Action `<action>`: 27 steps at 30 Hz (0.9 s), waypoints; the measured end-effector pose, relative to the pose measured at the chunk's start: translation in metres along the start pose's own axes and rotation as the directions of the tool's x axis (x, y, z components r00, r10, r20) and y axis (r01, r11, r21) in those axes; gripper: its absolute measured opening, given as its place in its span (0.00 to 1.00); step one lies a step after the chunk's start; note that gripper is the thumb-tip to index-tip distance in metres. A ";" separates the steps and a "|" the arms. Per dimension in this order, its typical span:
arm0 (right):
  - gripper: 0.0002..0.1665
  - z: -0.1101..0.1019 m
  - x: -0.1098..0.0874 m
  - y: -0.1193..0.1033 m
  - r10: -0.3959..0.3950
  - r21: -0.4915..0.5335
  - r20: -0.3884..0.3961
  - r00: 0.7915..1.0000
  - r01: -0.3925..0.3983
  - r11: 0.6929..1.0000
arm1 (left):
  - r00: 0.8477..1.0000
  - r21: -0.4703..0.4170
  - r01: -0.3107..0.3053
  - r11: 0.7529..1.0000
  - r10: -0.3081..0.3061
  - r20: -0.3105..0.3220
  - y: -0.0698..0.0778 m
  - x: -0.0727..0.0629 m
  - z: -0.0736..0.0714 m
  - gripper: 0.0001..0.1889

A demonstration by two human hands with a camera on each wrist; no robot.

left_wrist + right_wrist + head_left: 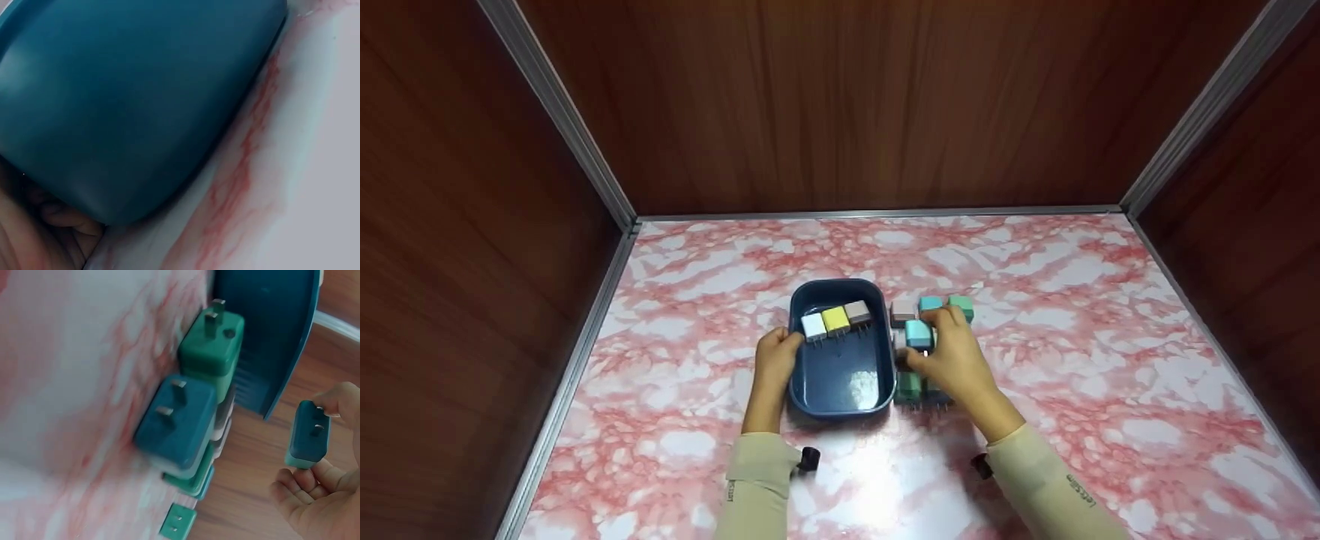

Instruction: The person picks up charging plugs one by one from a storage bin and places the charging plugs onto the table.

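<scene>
My left hand (775, 364) grips the left side of a dark blue plastic tray (840, 414), thumb at the rim; in the left wrist view its curled fingers lie against the tray's outer wall (140, 101). Inside the tray, a white charger (813, 327), a yellow charger (836, 321) and a pinkish-grey charger (857, 312) form a row near the far end. My right hand (960, 360) pinches a light-blue and dark-teal charger (309, 433) between thumb and fingers, raised above the others just right of the tray. Its two metal prongs show in the right wrist view.
Several chargers stand close to the tray's right side, among them a pinkish one (902, 313), a blue one (930, 303), a green one (961, 306) and a two-tone green one (211, 349). Red-and-white marbled table (697, 450); brown wood-look panels (840, 105) enclose it.
</scene>
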State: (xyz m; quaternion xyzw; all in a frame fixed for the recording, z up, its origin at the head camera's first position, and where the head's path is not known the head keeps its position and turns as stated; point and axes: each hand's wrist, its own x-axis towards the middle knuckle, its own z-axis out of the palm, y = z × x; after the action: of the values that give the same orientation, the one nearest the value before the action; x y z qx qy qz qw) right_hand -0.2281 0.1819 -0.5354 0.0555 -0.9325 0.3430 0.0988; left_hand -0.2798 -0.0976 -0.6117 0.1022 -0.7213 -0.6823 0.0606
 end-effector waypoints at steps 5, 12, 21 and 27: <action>0.35 -0.002 0.002 0.012 0.001 -0.002 -0.036 0.999 -0.001 1.000 | 1.000 0.000 -0.021 1.000 0.021 -0.003 0.000 0.001 0.001 0.19; 0.37 -0.006 0.004 0.026 0.037 -0.015 -0.022 0.999 -0.037 0.999 | 1.000 -0.008 -0.020 1.000 0.020 -0.009 -0.002 0.002 0.000 0.19; 0.37 -0.011 0.004 0.042 0.088 -0.022 -0.005 0.996 -0.088 0.996 | 1.000 -0.005 -0.018 1.000 0.018 -0.001 -0.001 0.002 0.000 0.19; 0.38 -0.016 0.005 0.053 0.107 -0.020 -0.018 0.994 -0.107 0.994 | 1.000 0.005 -0.003 1.000 0.003 0.001 -0.002 0.003 0.000 0.18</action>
State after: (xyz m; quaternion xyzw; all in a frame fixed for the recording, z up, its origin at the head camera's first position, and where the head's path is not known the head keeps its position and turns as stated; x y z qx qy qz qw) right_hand -0.2394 0.2324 -0.5558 0.0017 -0.9368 0.3385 0.0888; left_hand -0.2827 -0.0988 -0.6139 0.1010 -0.7232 -0.6805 0.0609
